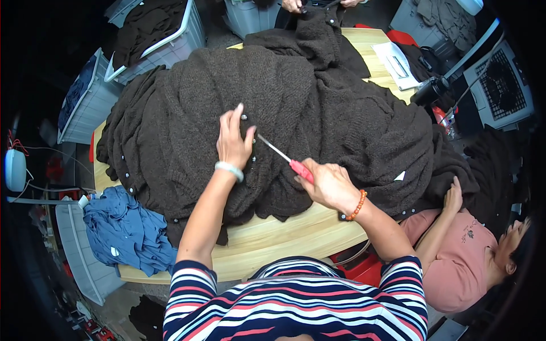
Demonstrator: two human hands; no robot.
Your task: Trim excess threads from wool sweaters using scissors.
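Note:
A large heap of dark brown knit garments [193,108] covers most of the table. My left hand [233,139] lies on the knit with fingers stretched out and thumb apart. Small shiny buttons [253,159] run down the cloth beside it. In my right hand [333,184] is a red-handled tool [300,169] with a thin metal shaft, which looks like a screwdriver. Its tip points up and left, close to my left thumb and the buttons. Whether the tip touches the cloth I cannot tell.
Blue folded clothing [128,227] lies at the table's left corner. Bins of garments [185,40] stand at the far left. On the right, a co-worker in a pink shirt [455,256] touches the heap. Another person's hands [293,5] hold knit at the far edge. Papers [395,65] lie far right.

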